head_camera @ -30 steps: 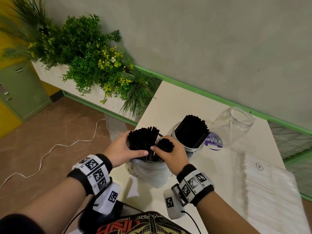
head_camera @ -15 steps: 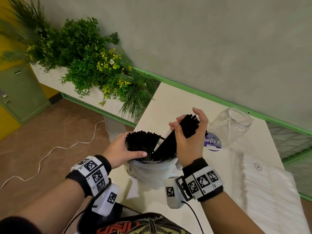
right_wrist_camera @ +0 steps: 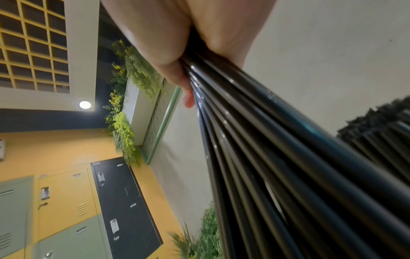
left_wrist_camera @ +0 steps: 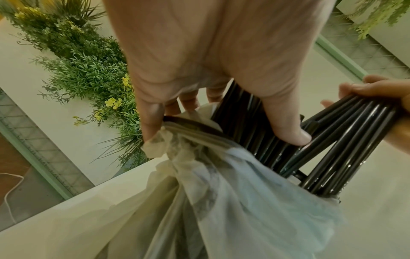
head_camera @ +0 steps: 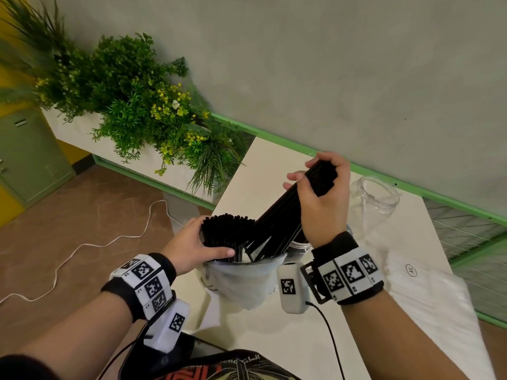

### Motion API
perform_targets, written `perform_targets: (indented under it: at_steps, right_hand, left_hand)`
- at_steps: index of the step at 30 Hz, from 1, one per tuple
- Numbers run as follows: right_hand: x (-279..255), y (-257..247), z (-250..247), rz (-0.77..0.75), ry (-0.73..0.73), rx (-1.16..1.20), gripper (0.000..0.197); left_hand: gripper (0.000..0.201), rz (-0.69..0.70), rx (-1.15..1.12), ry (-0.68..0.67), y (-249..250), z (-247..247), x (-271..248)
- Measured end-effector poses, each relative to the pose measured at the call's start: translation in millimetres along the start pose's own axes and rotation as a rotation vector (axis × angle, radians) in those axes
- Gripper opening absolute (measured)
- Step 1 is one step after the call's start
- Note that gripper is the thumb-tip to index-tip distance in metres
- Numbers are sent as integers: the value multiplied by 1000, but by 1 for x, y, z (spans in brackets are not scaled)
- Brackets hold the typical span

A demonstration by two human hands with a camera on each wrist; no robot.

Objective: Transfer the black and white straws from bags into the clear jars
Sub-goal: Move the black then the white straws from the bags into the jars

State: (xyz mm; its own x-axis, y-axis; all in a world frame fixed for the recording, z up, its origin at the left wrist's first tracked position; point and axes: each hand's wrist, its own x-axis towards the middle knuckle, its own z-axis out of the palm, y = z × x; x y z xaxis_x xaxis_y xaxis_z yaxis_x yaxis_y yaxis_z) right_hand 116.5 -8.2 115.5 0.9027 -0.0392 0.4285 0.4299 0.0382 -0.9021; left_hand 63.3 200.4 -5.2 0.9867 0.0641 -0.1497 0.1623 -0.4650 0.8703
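My right hand (head_camera: 319, 204) is gripping a slanted bundle of black straws (head_camera: 277, 215), its lower ends still inside the white bag (head_camera: 244, 281) on the table (head_camera: 274, 330). My left hand (head_camera: 189, 248) is clasping the remaining straws (head_camera: 227, 231) at the bag's mouth. An empty clear jar (head_camera: 378, 198) is standing just beyond.

The left hand (head_camera: 192, 249) sits low at the near left, fingers curled round a bunch of black straws (head_camera: 227, 237) with the thumb (left_wrist_camera: 286, 129) laid across the front; the right hand (head_camera: 321, 198) is raised higher and farther, fingers wrapped round a slanted bundle (head_camera: 285, 215); both forearms reach in from the near edge, each wrist banded with black-and-white markers.
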Motion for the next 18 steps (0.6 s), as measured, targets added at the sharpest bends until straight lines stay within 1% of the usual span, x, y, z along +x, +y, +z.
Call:
perform_targets:
  at_steps: [2, 8, 12, 14, 18]
  right_hand:
    - [6, -8, -7, -17, 27, 22, 42]
    - [20, -28, -24, -117, 122, 18, 42]
    - [29, -32, -37, -135, 236, 2, 42]
    - [33, -32, -44, -136, 298, 1, 41]
    - [37, -26, -50, -162, 368, -19, 39]
  left_hand:
    - [100, 9, 7, -1, 0, 1, 1]
    - [111, 15, 12, 4, 8, 1, -1]
    - [122, 5, 12, 2, 10, 1, -2]
    - [120, -2, 8, 0, 10, 0, -3]
    - [106, -3, -11, -1, 10, -1, -4]
